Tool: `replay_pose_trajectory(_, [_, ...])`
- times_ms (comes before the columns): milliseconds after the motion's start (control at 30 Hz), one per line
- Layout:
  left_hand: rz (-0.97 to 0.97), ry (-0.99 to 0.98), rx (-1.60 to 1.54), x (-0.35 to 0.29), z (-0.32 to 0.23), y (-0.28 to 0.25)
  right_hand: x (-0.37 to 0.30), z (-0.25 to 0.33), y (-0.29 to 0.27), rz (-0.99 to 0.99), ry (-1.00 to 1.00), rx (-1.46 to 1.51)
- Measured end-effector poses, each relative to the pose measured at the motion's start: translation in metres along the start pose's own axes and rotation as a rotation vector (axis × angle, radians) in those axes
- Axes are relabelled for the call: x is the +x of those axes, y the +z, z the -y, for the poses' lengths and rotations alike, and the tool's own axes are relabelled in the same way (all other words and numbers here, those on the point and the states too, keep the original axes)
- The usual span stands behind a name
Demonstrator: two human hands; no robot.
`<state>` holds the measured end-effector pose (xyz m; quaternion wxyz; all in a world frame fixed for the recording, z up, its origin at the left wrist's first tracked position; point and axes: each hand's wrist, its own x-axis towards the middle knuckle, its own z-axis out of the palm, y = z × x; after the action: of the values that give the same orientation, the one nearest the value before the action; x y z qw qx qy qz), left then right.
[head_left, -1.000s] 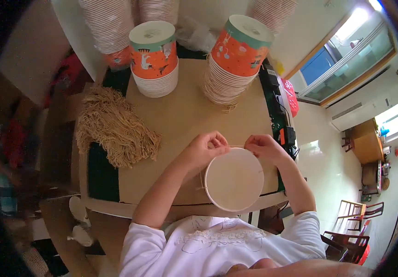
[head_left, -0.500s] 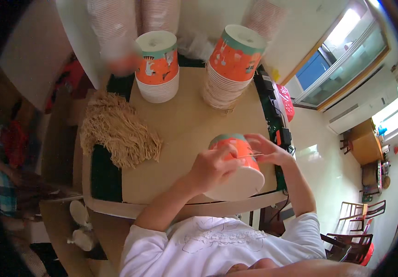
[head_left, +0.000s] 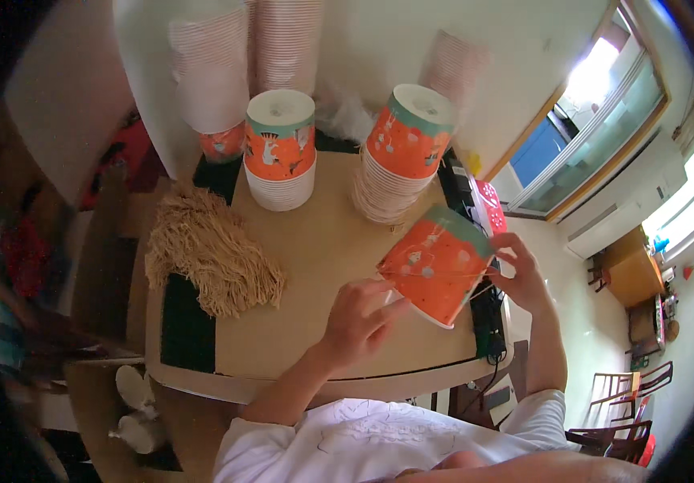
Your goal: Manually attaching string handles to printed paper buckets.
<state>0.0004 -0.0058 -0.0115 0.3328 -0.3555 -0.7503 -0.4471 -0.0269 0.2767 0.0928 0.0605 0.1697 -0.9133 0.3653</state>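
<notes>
White shirt: the person's chest and sleeves, at six o'clock.
Left hand point(head_left: 355, 318): half open at five o'clock on the table point(head_left: 202, 386), fingers loosely bent at the bucket's lower-left rim; I cannot tell whether they grip it.
Right hand point(head_left: 523, 275): at three o'clock, fingers curved against the bucket's right side; whether they pinch wall or cord cannot be told.
Orange bucket point(head_left: 431, 262): between both hands, right of the table's middle, tilted, its green band toward one o'clock and white rim toward seven (a thin line, perhaps cord, crosses its printed side).
Tan cord bundle point(head_left: 214, 253): heaped at nine o'clock, partly on the brown sheet point(head_left: 306, 258).
Right bucket stack point(head_left: 407, 137): nested upside down at one o'clock, cords around its lower rims.
Left bucket stack point(head_left: 281, 157): likewise inverted, at eleven o'clock.
Tall white stacks point(head_left: 286, 48): behind it, against the wall.
</notes>
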Motion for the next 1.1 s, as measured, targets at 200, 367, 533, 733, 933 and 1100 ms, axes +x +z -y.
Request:
replay_pose_trajectory(200, [-0.088,-0.153,-0.026,-0.010,0.022,0.007,0.027,0.046,-0.042,-0.433,-0.456,-0.568])
replay_pose_trajectory(367, [-0.125,-0.313,-0.090,-0.009,0.034,0.020,0.089,0.052,-0.068,-0.579,-0.659,-0.710])
replay_pose_trajectory(533, [-0.146,-0.264,-0.001,0.014,0.060,0.038,0.148,0.018,-0.074,-0.510,-0.705,-0.755])
replay_pose_trajectory(733, [-0.102,-0.170,0.163,0.047,0.106,0.079,0.186,0.000,-0.050,-0.492,-0.637,-0.641])
replay_pose_trajectory(933, [-0.095,-0.133,0.266,0.070,0.136,0.105,0.205,-0.011,-0.035,-0.454,-0.623,-0.598])
replay_pose_trajectory(1100, [-0.160,-0.113,0.290,0.079,0.149,0.106,0.209,-0.014,-0.022,-0.394,-0.645,-0.587])
